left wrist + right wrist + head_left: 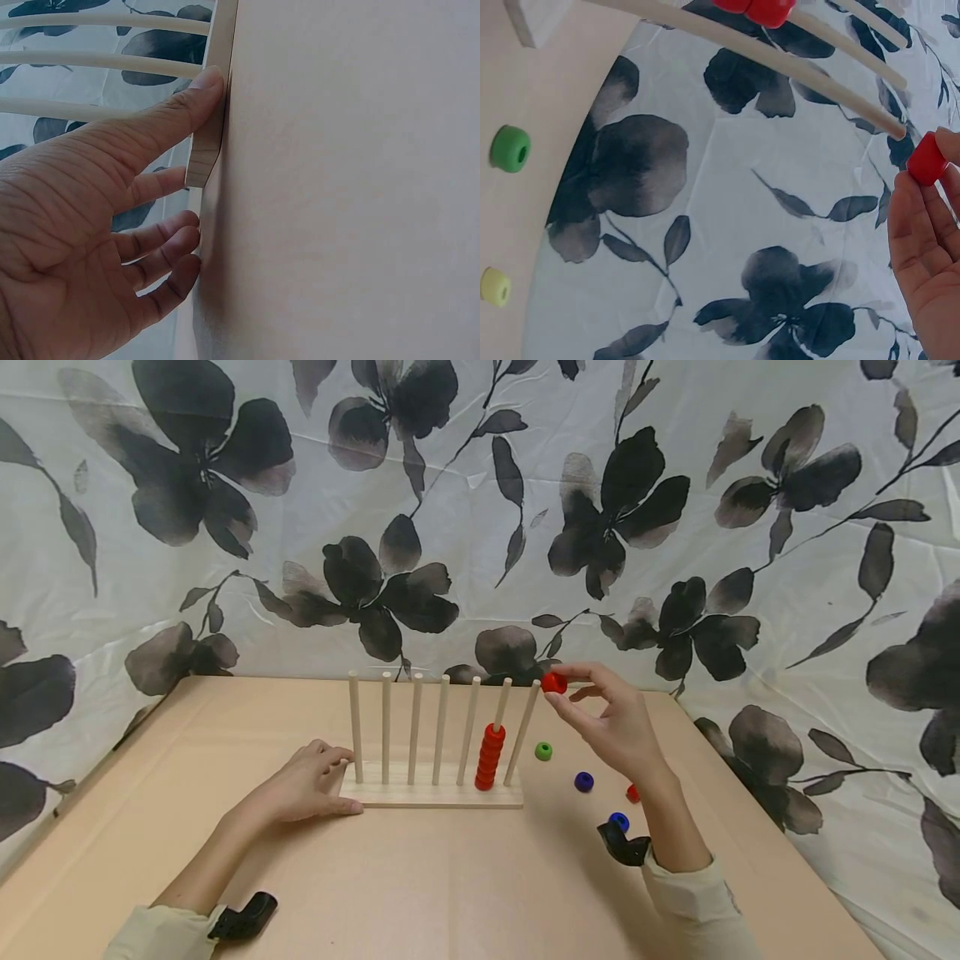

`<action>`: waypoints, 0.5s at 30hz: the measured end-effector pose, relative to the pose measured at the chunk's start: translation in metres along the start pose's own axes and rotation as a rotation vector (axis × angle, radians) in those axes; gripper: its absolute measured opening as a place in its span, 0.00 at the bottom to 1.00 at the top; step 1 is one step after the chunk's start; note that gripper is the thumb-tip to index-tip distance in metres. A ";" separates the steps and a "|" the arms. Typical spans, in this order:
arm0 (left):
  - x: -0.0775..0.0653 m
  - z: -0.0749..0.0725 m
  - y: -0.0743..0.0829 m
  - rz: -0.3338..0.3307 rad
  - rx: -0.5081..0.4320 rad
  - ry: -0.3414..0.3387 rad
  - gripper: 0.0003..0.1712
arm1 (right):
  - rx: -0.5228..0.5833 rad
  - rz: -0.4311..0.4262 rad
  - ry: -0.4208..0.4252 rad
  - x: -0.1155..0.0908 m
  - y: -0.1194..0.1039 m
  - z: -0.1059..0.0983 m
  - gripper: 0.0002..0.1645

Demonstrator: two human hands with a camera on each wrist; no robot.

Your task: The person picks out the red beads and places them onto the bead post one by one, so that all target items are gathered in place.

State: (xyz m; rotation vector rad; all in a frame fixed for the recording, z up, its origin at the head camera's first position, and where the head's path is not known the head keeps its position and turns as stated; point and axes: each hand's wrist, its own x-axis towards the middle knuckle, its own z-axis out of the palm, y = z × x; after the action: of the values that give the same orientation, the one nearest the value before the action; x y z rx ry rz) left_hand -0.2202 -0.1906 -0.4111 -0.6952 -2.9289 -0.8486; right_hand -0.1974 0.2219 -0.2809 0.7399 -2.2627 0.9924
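Note:
A wooden peg stand (442, 795) with a row of upright pegs is on the table. My left hand (311, 785) grips its left end, the thumb on the front edge and the fingers round the side. In the left wrist view the thumb of this hand (82, 217) presses on the base. A stack of red beads (490, 760) fills the lower part of the second peg from the right. My right hand (611, 718) pinches one red bead (553, 682) between thumb and fingertips, close beside the tip of the rightmost peg (840, 101).
To the right of the stand lie a green bead (543, 751), a blue bead (583, 782), another blue bead (619, 821) and a red bead (633, 793) partly behind the right wrist. The right wrist view also shows a yellow bead (495, 286). Floral cloth (480, 527) hangs behind the table.

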 end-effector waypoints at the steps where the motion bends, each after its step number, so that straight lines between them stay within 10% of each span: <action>1: 0.000 0.000 0.000 -0.001 -0.002 0.000 0.47 | 0.005 -0.004 -0.003 0.002 -0.002 0.001 0.24; 15: -0.001 0.001 0.000 0.007 0.001 0.006 0.47 | 0.007 -0.070 -0.050 0.015 -0.013 0.017 0.24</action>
State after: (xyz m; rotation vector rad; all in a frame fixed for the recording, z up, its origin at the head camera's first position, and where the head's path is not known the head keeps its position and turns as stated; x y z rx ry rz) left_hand -0.2194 -0.1903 -0.4122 -0.7008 -2.9202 -0.8475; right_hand -0.2038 0.1973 -0.2740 0.8504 -2.2607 0.9595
